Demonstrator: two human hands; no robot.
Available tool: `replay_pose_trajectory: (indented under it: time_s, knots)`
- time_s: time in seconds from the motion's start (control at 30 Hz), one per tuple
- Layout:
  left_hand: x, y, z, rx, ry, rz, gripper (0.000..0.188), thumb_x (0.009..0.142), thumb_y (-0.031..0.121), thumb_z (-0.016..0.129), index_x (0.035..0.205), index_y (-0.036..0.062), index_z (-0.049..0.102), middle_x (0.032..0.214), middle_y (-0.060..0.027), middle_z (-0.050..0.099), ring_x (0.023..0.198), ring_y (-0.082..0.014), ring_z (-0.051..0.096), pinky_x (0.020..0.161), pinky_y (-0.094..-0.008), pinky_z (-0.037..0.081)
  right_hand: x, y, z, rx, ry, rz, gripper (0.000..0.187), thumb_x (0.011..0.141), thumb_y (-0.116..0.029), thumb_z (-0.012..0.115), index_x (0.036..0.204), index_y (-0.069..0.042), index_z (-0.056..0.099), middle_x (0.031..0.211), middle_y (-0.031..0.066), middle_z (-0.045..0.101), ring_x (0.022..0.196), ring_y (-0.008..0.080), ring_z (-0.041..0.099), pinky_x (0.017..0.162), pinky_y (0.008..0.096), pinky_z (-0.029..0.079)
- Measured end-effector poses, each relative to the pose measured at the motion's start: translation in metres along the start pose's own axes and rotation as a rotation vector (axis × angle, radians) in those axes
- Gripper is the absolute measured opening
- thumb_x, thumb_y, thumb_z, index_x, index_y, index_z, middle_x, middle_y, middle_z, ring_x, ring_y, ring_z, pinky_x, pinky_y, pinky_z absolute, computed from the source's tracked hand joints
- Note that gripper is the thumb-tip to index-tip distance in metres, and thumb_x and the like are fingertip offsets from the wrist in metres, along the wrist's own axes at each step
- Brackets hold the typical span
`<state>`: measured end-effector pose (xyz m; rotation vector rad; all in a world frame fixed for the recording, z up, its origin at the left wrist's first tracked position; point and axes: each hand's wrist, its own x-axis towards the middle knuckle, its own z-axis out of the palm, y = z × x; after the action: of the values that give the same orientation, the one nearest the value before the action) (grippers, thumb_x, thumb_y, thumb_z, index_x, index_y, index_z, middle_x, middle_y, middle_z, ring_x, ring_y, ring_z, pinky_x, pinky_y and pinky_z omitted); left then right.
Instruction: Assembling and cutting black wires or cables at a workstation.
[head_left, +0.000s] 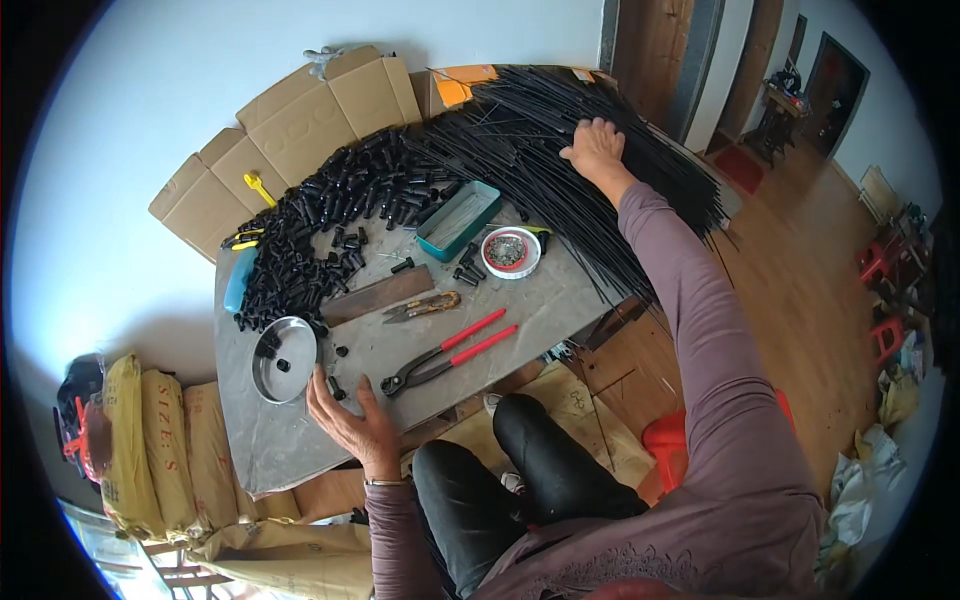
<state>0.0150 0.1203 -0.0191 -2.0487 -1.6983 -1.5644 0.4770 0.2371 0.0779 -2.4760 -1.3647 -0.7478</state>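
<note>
My right hand [600, 155] reaches to the far right of the table, its fingers curled onto a big heap of thin black rods [520, 150]; how many it grips is hidden. Near the front left edge, my left hand [352, 425] is open, thumb apart from the stretched fingers. A small black cylindrical fitting [336, 388] lies between its thumb and fingertips, and I cannot tell if they touch it. Just beyond those fingertips stands a round metal dish [298, 335] with a few black pieces in it. Red-handled pincers [450, 352] lie to the right of this hand.
Black fittings [340, 185] are heaped at the back left, before cardboard [320, 110]. Mid-table are a green tray [440, 238], a white-rimmed bowl of small metal bits [532, 268], a flat bar [380, 297] and snips [425, 305]. Sacks [165, 450] stand left, a red stool [665, 440] right.
</note>
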Motion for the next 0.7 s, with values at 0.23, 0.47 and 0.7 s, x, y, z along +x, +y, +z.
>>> replay_pose_trajectory:
  time_s: [0.23, 0.47, 0.7]
  knots:
    - [0.001, -0.002, 0.004, -0.018, 0.000, 0.009, 0.056, 0.082, 0.015, 0.065, 0.133, 0.0024, 0.044, 0.126, -0.0215, 0.047, 0.119, -0.0389, 0.043, 0.100, -0.0486, 0.033, 0.019, 0.011, 0.016, 0.073, -0.077, -0.011, 0.031, 0.082, -0.025, 0.067, 0.102, -0.003, 0.060, 0.104, 0.0172, 0.064, 0.100, 0.0341, 0.061, 0.086, 0.0450, 0.046]
    - [0.002, -0.002, -0.002, -0.036, 0.006, -0.008, 0.056, 0.081, 0.014, 0.065, 0.132, 0.0033, 0.045, 0.124, -0.0206, 0.048, 0.117, -0.0382, 0.044, 0.100, -0.0480, 0.033, 0.018, 0.003, -0.041, 0.189, -0.168, 0.013, 0.032, 0.086, -0.028, 0.062, 0.103, -0.001, 0.059, 0.107, 0.0214, 0.064, 0.105, 0.0363, 0.059, 0.086, 0.0455, 0.047]
    - [0.002, 0.005, -0.003, -0.036, -0.015, -0.013, 0.053, 0.083, 0.014, 0.063, 0.131, 0.0021, 0.046, 0.122, -0.0187, 0.051, 0.115, -0.0359, 0.046, 0.099, -0.0453, 0.034, 0.032, 0.009, -0.100, 0.147, 0.031, -0.077, 0.026, 0.088, -0.025, 0.057, 0.098, -0.003, 0.068, 0.103, 0.0188, 0.066, 0.098, 0.0356, 0.063, 0.082, 0.0444, 0.049]
